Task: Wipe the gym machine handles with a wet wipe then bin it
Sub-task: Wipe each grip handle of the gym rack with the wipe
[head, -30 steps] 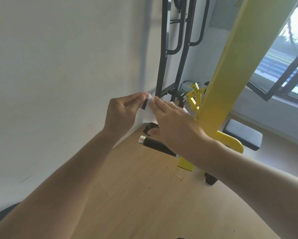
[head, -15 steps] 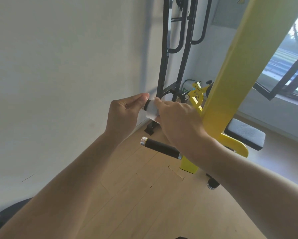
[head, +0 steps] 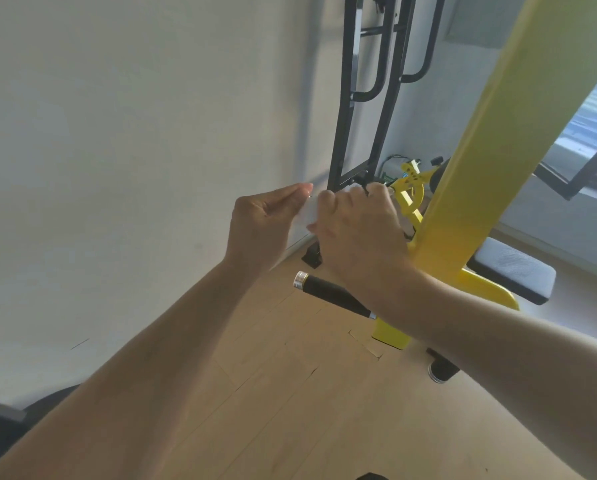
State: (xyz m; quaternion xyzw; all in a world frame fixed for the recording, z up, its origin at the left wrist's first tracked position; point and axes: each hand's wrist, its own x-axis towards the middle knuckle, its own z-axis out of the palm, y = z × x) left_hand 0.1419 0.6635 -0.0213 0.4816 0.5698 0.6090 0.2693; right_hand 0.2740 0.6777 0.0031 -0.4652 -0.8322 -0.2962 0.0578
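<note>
Your left hand (head: 260, 226) and right hand (head: 357, 233) are close together in front of you, both pinching the white wipe (head: 307, 214) between them; only a small strip of it shows between your fingers, so you cannot tell how far it is unfolded. Whether there is a handle under the wipe is hidden by your right hand. Just below your right wrist a black handle (head: 333, 294) with a silver end cap juts out from the yellow post (head: 491, 174), bare and apart from the wipe.

To do this step well, spread the wipe flat enough to wrap right round a grip, not bunched into a wad. Fold it around the handle with one hand, close your fingers over it, and draw along the full length while twisting, so the underside gets cleaned too. Go over the silver cap at the end as well. Steady the handle with your free hand if it swings. Keep hold of the wipe throughout; no bin is in view, so you will need to look for one afterwards.
</note>
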